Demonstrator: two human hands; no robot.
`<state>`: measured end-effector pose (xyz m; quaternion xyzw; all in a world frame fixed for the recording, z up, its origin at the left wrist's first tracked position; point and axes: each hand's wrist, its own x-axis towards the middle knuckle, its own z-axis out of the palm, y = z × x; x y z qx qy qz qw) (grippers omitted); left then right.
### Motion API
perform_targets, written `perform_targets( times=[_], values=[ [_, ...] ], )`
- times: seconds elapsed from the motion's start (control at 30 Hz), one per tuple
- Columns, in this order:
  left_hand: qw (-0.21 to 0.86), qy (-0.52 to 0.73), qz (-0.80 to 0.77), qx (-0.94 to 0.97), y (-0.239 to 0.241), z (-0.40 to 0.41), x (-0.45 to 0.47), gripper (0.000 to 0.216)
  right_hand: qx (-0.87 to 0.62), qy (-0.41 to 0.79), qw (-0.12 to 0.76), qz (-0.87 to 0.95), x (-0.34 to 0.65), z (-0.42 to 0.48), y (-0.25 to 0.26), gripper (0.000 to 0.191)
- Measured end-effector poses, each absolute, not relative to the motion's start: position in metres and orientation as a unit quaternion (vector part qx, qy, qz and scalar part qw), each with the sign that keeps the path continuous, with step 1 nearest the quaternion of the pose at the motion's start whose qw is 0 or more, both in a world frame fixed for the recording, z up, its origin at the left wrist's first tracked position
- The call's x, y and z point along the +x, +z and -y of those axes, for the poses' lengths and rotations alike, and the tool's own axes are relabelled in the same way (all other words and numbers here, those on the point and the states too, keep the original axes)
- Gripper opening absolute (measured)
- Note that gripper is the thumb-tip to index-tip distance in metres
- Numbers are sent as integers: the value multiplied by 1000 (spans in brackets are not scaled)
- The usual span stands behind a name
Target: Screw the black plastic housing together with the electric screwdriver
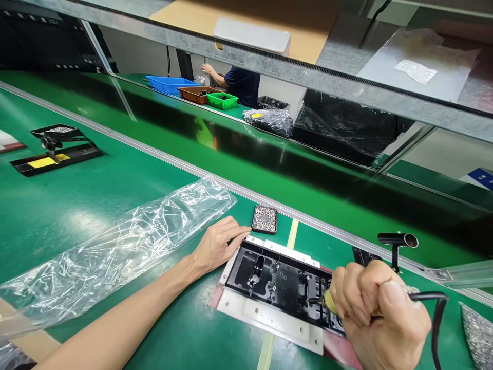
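Nearest the viewer, the right hand [379,313] is closed in a full fist around a powered screwdriver [327,302] with a yellowish tip and a black cable trailing off to the right; the tool is held low and angled so its bit meets the right end of the black plastic part [277,280]. That part sits in a white fixture plate [265,316] lying flat on the green bench [115,180], a placement that appears to keep it from shifting under the tool. The left hand [217,244] rests open, palm down, fingers spread on the upper left corner of the plate — grasping nothing, apparently steadying it. Just beyond the fingertips stands a small black tray [264,219] filled with tiny silver screws, kept within easy reach. To the left lies a long, empty clear plastic bag [127,246], flattened on the bench. To the right, a black tool stand [396,242] rises near the bench edge. Farther left sits a black jig [54,151] with a yellow label. Across the line, a blue bin [169,84], a brown bin [198,94] and a green bin [222,100] stand together — the green one holds dark small parts — beside another person's arm [215,76].
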<state>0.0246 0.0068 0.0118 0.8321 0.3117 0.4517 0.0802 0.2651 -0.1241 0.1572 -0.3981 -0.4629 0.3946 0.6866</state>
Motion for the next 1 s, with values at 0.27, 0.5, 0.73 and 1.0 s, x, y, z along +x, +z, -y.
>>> perform_targets(
  times=[0.27, 0.5, 0.73, 1.0],
  values=[
    [85, 451, -307, 834, 12, -6, 24, 17, -400, 398, 687, 459, 266, 124, 157, 52],
    [81, 452, -304, 834, 13, -6, 24, 16, -397, 396, 689, 458, 267, 124, 157, 53],
    [72, 454, -303, 835, 12, -6, 25, 16, -394, 403, 679, 470, 272, 124, 154, 52],
    [93, 460, -296, 832, 10, -8, 27, 16, -377, 433, 658, 487, 288, 127, 141, 47]
  ],
)
